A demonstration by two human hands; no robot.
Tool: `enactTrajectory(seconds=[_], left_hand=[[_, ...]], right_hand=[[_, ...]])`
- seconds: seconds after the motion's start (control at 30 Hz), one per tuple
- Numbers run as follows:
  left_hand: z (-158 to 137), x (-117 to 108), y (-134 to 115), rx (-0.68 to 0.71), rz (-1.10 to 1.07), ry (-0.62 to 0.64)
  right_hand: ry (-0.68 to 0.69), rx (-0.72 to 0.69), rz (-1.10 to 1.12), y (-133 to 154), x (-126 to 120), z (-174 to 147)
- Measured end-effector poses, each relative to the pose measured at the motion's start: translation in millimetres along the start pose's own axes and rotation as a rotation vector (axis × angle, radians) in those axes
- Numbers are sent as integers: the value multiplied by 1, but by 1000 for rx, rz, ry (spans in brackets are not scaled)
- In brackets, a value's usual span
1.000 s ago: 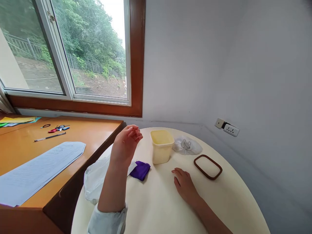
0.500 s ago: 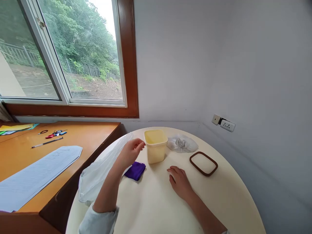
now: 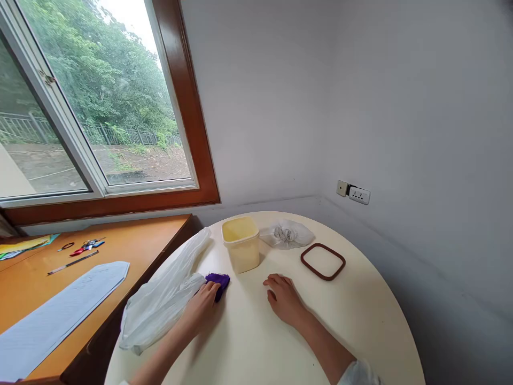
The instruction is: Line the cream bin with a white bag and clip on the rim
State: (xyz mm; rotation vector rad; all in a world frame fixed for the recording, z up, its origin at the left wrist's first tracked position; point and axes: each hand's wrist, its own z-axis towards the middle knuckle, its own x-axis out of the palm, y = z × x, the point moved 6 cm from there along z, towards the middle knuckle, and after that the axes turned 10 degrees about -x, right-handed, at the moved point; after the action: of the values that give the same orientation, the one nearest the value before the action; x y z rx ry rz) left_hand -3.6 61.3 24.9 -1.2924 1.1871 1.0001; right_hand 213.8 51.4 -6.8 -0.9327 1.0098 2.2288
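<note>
Lower centre: right hand (image 3: 284, 299) palm-down on the pale table (image 3: 256, 347), fingers loosely curled, nothing held. Left of it, left hand (image 3: 202, 307), fingers narrowed over the near edge of a purple cloth (image 3: 219, 279); whether pinched or merely pressed, cannot tell. Thin white plastic bag (image 3: 158, 307) sprawls across lower left, against cloth and hand; its film could snag under the fingers and drag along with the cloth. Brown ring (image 3: 328, 278) flat, right of centre. Beyond, mid-frame, a yellow bin (image 3: 245, 255) upright, mouth open; no contents show, floor hidden by its near wall. Looks light: a knock from either hand might tip it. Just behind its right side, a knotted whitish bag (image 3: 285, 234), contents unreadable.
</note>
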Motion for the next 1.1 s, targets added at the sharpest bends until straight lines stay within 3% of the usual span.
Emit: enactTrajectory(seconds=[0.13,0.27,0.4,0.5,0.6,0.67,0.73,0.87,1.03,1.1], left_hand=[[1,3,-5,53,-15,-77],[-8,7,-25,135,-388,-44],[-17,10,-50,80,-921,106],[-20,14,-67,62,-1324,273],[-22,21,-76,13,-1665,443],[-22,26,-77,-14,-1743,474],[-22,29,-76,-30,-1763,476],[-21,37,-71,-96,-1746,456],[-19,42,-68,-147,-1716,447],[-17,39,-65,-134,-1689,387]], right_hand=[[-47,21,-18,-3,-8,0],[-183,160,-12,-32,-34,-4],[-349,345,417,-59,-43,-9],[-297,352,592,-48,-31,-5],[-170,427,1015,-23,-6,-5],[-76,493,1353,-4,8,-7],[4,515,1523,10,16,-10],[91,551,1559,14,25,-14],[-8,580,1622,10,24,-12],[-48,601,1657,8,22,-12]])
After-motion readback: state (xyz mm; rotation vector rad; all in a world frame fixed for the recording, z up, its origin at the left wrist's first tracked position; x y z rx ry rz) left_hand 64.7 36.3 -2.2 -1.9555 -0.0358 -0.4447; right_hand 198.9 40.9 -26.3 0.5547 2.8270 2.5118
